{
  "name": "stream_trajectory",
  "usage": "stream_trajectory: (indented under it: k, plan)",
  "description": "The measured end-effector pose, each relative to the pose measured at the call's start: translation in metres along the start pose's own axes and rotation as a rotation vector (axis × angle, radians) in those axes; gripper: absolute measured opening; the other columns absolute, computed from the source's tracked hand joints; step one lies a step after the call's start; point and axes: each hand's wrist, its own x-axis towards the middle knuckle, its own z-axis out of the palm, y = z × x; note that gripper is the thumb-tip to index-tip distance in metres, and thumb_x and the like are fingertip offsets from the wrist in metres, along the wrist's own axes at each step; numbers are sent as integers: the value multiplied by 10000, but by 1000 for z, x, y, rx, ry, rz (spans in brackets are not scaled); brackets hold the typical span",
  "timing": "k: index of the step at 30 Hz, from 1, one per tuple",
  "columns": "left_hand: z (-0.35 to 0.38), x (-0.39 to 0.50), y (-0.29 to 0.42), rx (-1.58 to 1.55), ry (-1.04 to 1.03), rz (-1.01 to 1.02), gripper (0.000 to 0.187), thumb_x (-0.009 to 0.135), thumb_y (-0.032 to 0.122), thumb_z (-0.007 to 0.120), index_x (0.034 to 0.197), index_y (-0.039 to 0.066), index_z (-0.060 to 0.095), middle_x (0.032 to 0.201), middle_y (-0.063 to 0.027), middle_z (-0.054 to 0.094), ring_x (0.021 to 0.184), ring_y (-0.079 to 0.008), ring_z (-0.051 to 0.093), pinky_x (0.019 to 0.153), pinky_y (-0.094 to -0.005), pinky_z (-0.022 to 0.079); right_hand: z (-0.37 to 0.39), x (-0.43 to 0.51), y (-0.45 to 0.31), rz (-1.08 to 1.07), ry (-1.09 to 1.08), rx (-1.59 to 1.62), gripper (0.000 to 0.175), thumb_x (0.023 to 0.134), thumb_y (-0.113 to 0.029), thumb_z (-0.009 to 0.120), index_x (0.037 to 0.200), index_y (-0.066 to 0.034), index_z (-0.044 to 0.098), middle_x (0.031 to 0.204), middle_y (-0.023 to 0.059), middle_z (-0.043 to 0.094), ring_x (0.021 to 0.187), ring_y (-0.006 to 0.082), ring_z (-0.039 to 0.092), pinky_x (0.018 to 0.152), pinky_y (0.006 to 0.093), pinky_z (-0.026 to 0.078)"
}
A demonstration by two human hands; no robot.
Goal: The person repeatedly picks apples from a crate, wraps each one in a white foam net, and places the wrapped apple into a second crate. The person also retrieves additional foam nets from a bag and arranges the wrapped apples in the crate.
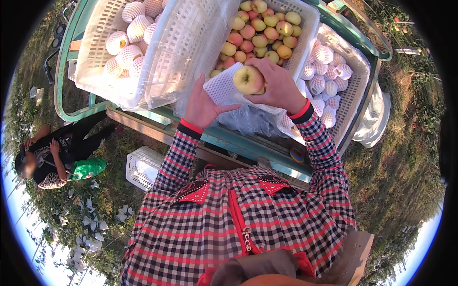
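My right hand (273, 84) grips a yellow-red apple (248, 79), with part of what looks like another pale fruit beneath it. Just left of the apple, a white foam net sleeve (222, 84) lies against my left hand (202, 102), whose thumb stretches toward the apple; the sleeve's hold behind the fingers is partly hidden. Beyond both hands stands a white plastic crate (307, 26) of bare apples (264, 32). To its right, another crate (352, 103) holds apples in foam nets (325, 73).
A plastic-lined crate (107, 77) of netted apples stands at the upper left on a green metal cart (229, 134). Clear plastic film (241, 116) hangs below my hands. An empty-looking white crate (143, 168) is on the ground; a person (57, 153) is at the left beside a green object (87, 169).
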Motion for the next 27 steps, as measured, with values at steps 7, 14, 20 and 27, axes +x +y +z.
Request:
stream_trajectory:
  k: [7, 14, 20, 27]
  plan:
    - [20, -30, -20, 230, 31, 2, 619, 1034, 447, 503, 1494, 46, 399, 1480, -143, 503, 1376, -337, 493, 1070, -688, 423, -2, -7, -39, -263, -150, -134, 696, 657, -219, 866, 1289, -138, 585, 1035, 76, 582, 981, 279, 631, 770, 403, 536]
    - [23, -49, -51, 679, 21, 85, 521, 902, 123, 723, 1379, 55, 524, 1278, -68, 636, 1163, -215, 654, 930, -433, 599, 5, -28, -55, -263, -272, -229, 727, 656, -248, 876, 1312, -139, 583, 1021, 67, 573, 1029, 272, 610, 826, 410, 526]
    - [34, -78, -56, 673, -6, 131, 678, 825, 188, 807, 1407, 33, 498, 1279, -92, 638, 1110, -212, 678, 884, -395, 620, -25, -41, -73, -137, -209, 167, 841, 727, -297, 885, 1465, -127, 519, 1137, 61, 617, 1013, 223, 612, 875, 364, 507]
    - [41, -127, -65, 451, -352, -191, 1035, 650, 316, 910, 1487, 16, 380, 1344, -124, 583, 1188, -263, 630, 877, -477, 619, 31, -107, -94, 330, -491, 1687, 437, 1047, -292, 578, 1389, -21, 552, 1280, 56, 649, 1160, 158, 626, 1012, 326, 507]
